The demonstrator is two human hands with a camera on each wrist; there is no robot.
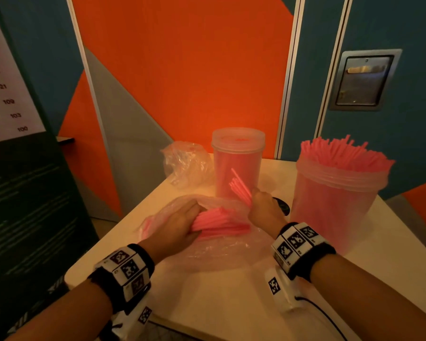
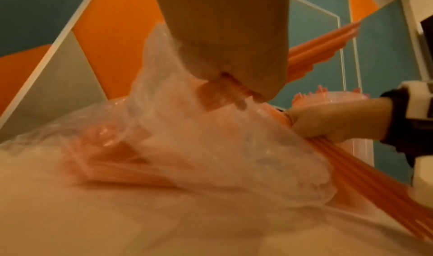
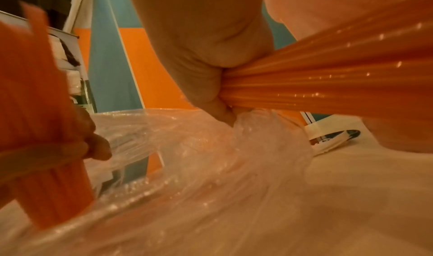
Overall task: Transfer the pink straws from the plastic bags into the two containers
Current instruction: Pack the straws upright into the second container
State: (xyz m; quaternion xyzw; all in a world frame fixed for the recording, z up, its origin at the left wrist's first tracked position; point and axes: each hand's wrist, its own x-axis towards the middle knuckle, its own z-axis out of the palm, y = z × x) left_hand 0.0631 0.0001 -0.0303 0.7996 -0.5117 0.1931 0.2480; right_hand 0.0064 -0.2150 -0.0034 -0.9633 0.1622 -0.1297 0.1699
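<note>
Clear plastic bag lies crumpled on the pale surface, nearest the wrists. Left hand is curled around a bundle of pink straws at the bag's mouth. Right hand is clamped on a smaller bunch, tips angled upward. Beyond: right container packed with straws, lidded container behind the hands, second bag farthest.
</note>
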